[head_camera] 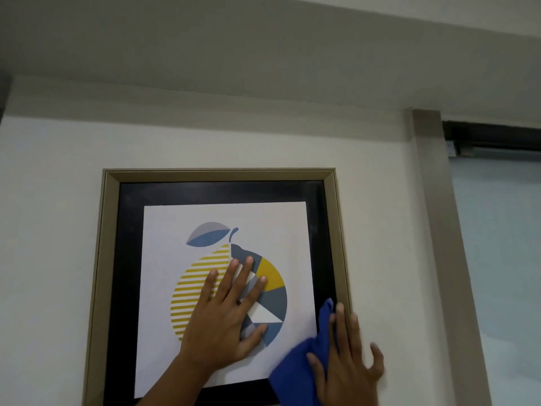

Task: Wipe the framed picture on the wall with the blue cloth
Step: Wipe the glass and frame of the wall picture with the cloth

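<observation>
The framed picture [218, 174] hangs on a white wall, with a beige frame, a black mat and a print of a yellow, grey and blue fruit. My left hand [227, 315] lies flat on the glass over the fruit, fingers spread, holding nothing. The blue cloth [298, 367] is pressed against the picture's lower right corner, one tip reaching up along the black mat. My right hand [348, 361] presses flat on the cloth, fingers pointing up, at the frame's right edge. The frame's bottom edge is out of view.
A beige door jamb [436, 230] runs down the wall right of the picture. Beyond it are a frosted glass panel [503, 259] and a dark door closer track [494, 136]. A ceiling beam [263, 54] crosses above.
</observation>
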`<move>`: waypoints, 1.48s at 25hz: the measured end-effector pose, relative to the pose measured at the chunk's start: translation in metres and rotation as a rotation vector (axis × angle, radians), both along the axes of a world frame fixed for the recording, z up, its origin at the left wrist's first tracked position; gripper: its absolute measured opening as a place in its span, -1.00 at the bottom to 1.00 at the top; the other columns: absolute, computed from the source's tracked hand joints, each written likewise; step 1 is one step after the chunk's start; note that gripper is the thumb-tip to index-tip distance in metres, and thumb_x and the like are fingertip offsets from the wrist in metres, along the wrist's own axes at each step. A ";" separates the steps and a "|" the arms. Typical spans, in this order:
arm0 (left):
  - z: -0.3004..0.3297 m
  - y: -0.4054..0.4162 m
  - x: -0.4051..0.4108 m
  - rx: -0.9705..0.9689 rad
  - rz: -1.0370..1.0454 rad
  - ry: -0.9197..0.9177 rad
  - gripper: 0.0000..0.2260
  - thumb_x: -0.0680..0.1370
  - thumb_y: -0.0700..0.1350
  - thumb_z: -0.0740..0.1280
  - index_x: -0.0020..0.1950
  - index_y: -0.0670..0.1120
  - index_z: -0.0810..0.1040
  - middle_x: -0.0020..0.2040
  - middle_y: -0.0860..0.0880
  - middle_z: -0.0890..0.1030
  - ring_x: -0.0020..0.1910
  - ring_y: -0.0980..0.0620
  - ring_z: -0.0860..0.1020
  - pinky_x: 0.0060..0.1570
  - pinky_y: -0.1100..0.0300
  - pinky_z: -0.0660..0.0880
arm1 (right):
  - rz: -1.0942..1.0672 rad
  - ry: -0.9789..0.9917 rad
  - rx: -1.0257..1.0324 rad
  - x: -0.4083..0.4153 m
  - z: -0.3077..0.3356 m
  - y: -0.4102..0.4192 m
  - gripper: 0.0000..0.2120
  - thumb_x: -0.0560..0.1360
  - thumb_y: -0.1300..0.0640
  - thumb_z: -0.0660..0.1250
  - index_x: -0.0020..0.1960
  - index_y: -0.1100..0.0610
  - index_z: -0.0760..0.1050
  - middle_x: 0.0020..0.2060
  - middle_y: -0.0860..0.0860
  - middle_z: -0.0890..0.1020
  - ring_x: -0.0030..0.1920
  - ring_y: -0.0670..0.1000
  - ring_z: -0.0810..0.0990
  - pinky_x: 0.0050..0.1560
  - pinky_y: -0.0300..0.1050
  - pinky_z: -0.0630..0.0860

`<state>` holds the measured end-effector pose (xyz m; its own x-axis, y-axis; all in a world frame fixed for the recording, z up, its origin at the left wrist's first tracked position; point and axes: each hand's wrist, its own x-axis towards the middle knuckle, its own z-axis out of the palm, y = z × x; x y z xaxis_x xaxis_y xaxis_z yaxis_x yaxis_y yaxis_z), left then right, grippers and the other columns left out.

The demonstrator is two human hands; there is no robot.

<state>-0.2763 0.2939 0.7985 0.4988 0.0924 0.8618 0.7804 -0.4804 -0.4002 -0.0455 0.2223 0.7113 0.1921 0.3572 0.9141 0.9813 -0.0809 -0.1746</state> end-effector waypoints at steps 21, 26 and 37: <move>-0.003 -0.002 -0.002 0.013 0.001 0.016 -0.29 0.56 0.35 0.12 0.61 0.00 0.22 0.66 -0.14 0.12 0.63 -0.20 0.05 0.56 -0.24 -0.01 | -0.033 -0.059 -0.053 -0.007 -0.001 -0.009 -0.26 0.57 -0.36 -0.18 0.56 0.12 0.05 0.61 -0.04 -0.12 0.58 -0.01 -0.12 0.23 0.26 0.22; -0.004 0.002 -0.002 0.004 -0.004 0.016 -0.28 0.57 0.37 0.10 0.63 0.01 0.17 0.67 -0.12 0.07 0.64 -0.18 0.02 0.59 -0.18 -0.14 | -0.016 -0.125 0.084 -0.004 0.126 0.005 -0.12 0.55 -0.42 -0.07 0.62 0.15 -0.16 0.60 -0.03 -0.21 0.59 0.03 -0.16 0.43 0.26 0.00; -0.008 0.006 0.002 0.082 -0.022 -0.010 -0.29 0.57 0.34 0.09 0.64 0.02 0.13 0.68 -0.12 0.04 0.64 -0.19 -0.01 0.58 -0.20 -0.12 | -0.110 -0.082 0.120 -0.002 0.090 0.012 -0.16 0.55 -0.42 -0.11 0.62 0.14 -0.05 0.61 0.05 -0.07 0.59 0.09 -0.07 0.43 0.24 -0.01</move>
